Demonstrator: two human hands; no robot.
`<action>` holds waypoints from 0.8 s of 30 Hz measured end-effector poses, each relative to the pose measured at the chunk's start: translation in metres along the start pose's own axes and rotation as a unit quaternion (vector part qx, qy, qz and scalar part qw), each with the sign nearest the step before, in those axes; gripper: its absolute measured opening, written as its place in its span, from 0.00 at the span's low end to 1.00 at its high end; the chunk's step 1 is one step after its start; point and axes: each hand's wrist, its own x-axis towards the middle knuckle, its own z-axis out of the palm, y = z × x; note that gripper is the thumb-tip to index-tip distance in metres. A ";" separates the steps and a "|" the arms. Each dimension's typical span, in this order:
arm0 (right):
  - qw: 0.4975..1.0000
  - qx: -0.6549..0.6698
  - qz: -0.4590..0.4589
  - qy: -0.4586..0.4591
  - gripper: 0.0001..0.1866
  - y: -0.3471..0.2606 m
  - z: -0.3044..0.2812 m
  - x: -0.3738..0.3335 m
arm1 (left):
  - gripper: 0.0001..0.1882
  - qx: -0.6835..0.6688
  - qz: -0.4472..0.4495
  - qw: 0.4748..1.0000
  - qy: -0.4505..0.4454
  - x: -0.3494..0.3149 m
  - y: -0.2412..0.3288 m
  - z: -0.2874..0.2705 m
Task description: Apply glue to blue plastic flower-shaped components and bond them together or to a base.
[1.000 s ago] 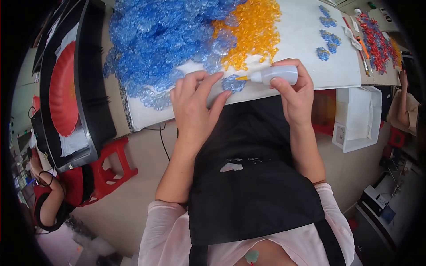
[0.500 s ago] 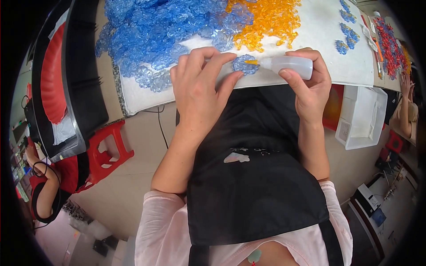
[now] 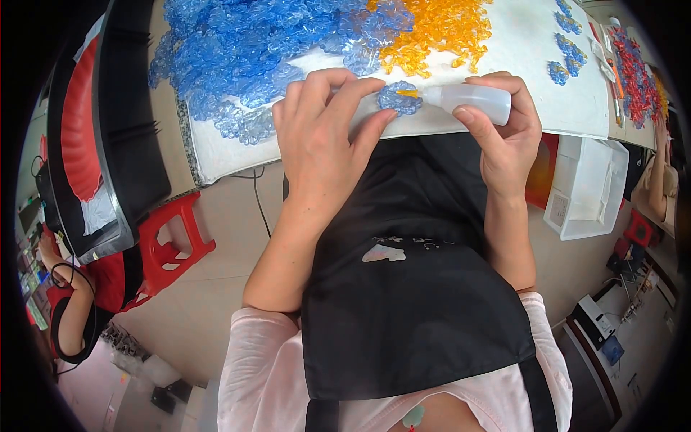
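Note:
A clear blue flower-shaped plastic piece (image 3: 397, 104) lies on the white work surface near its front edge. My left hand (image 3: 320, 129) has thumb and forefinger closed on the piece's left rim, the other fingers curled behind. My right hand (image 3: 515, 133) is wrapped round a translucent white squeeze bottle (image 3: 481, 102), held nearly level. From the bottle's neck a thin orange-yellow tip (image 3: 409, 93) reaches left over the upper middle of the flower. Whether the tip touches the flower or any fluid comes out, I cannot make out.
Blue plastic flowers (image 3: 237, 57) are heaped at far left, beside a pile of amber pieces (image 3: 439, 36). Several joined blue flowers (image 3: 568, 54) lie far right. A black rack (image 3: 133, 108), red stool (image 3: 176, 237) and white bin (image 3: 586, 187) flank me; other people sit both sides.
The bottle tip has shifted slightly toward the far part of the flower. Both hands keep their hold, and the view has moved a little.

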 end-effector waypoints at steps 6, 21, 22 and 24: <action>1.000 0.002 -0.003 -0.007 0.15 0.001 -0.002 0.000 | 0.17 0.007 0.001 1.000 -0.004 0.000 0.000 0.000; 1.000 0.000 -0.001 -0.013 0.15 0.000 -0.003 0.000 | 0.15 0.010 -0.021 1.000 -0.016 0.002 0.004 -0.002; 1.000 0.004 0.000 -0.009 0.15 0.000 -0.004 0.000 | 0.16 0.009 -0.011 1.000 -0.012 0.001 0.003 -0.002; 0.999 0.032 0.011 0.018 0.15 -0.003 -0.011 -0.002 | 0.17 0.005 0.001 1.000 -0.007 0.002 0.002 -0.001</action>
